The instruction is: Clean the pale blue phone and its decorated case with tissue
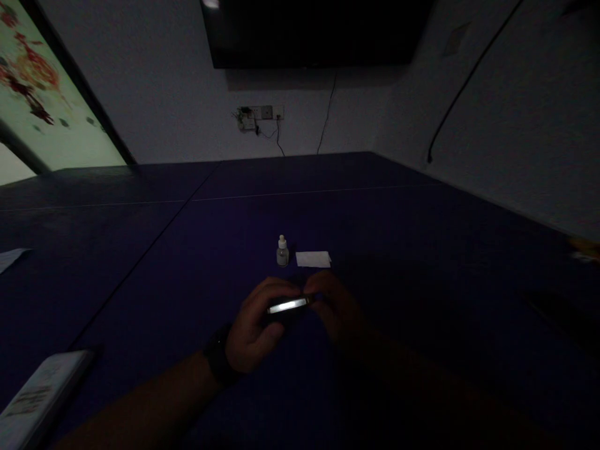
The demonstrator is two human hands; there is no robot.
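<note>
Low in the middle, both hands hold a thin, flat phone-like slab (pixel 287 305), tilted so that only a narrow bright face shows. My left hand (pixel 257 328), with a dark watch (pixel 222 356) on its wrist, grips its left end, fingers along the far side and thumb on the near side. Pinched at the right end is my right hand (pixel 335 306), mostly in deep shadow. Just beyond the hands stand a small clear dropper bottle (pixel 282 254) with a white cap and, beside it, a folded white cloth or paper (pixel 313 259).
The dark blue table (pixel 225 244) has seams across it. A pad or book (pixel 44 394) lies at the lower left, with a paper sheet (pixel 12 257) farther back. A wall screen (pixel 314 31) hangs above sockets (pixel 262 113) with cables. A dim dark object (pixel 557 312) lies right.
</note>
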